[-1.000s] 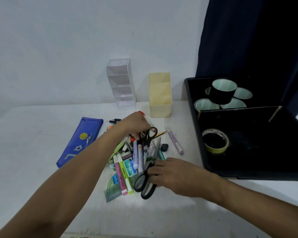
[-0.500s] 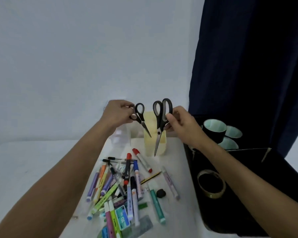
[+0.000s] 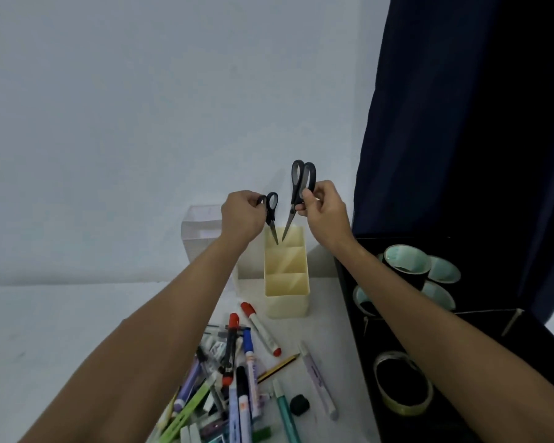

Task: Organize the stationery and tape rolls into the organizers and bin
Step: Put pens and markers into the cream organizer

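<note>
Scissors and bigger pair are hanging pinched in left hand and right hand over yellow organizer; tape's binned, pens are waiting.

small scissors: black handles, blades closed, tips down over the rear compartment of the yellow organizer.
large scissors: black-grey handles, tips down, beside the small pair.
clear organizer: upright, left of the yellow one.
pens and markers: loose heap on the table.
tape rolls: inside the black bin.
</note>
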`<state>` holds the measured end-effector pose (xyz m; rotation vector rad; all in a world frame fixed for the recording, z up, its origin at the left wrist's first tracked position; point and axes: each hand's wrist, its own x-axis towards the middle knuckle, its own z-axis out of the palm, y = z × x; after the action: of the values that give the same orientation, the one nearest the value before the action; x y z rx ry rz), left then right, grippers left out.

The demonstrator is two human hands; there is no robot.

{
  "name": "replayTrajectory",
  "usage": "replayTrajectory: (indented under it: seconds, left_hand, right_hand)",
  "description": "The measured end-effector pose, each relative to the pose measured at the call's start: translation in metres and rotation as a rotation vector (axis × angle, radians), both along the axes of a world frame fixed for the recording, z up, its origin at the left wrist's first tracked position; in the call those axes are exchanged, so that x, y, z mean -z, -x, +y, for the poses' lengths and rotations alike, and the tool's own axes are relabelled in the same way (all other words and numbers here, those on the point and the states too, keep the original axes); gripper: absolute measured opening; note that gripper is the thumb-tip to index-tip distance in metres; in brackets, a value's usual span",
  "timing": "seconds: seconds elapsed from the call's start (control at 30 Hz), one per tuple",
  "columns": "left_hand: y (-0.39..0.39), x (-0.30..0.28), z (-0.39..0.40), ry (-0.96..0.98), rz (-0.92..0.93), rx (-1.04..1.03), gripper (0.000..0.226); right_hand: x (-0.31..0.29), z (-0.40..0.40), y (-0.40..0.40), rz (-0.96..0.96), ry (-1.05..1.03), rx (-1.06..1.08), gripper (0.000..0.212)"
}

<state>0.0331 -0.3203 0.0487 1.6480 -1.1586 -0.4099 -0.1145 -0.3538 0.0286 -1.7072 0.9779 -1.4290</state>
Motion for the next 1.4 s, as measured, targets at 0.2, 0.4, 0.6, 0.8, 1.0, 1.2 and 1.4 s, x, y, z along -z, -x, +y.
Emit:
replayTrajectory:
  seconds: [0.2, 0.4, 0.6, 0.8, 1.0, 1.2, 1.4]
  left_hand:
    - [-0.004, 0.034, -0.017, -0.102, 0.242, -0.070, 0.011]
    - [-0.006, 0.055, -0.022, -0.165, 0.389, -0.055, 0.011]
    - [-0.007, 0.054, -0.014, -0.243, 0.624, 0.027, 0.013]
    - [-0.009, 0.041, 0.011, -0.245, 0.578, 0.111, 0.010]
    - [-0.031, 0.045, 0.061, -0.316, 0.170, 0.193, 0.017]
    - [-0.049, 0.072, 0.108, -0.676, -0.310, 0.237, 0.015]
    - [-0.042, 0.102, 0.137, -0.770, -0.535, 0.259, 0.033]
  right_hand:
    - [0.038, -0.007, -0.019, 0.153, -0.080, 0.011, 0.010]
    - [0.056, -0.006, -0.028, 0.289, -0.108, -0.050, 0.016]
    - [0.062, -0.004, -0.033, 0.322, -0.125, -0.109, 0.018]
    - [0.054, 0.010, -0.028, 0.378, -0.050, -0.053, 0.044]
    - [0.050, 0.048, -0.022, 0.457, 0.035, -0.119, 0.024]
    - [0.069, 0.079, -0.035, 0.865, -0.105, -0.357, 0.024]
    - [0.103, 0.096, -0.036, 1.259, -0.195, -0.334, 0.031]
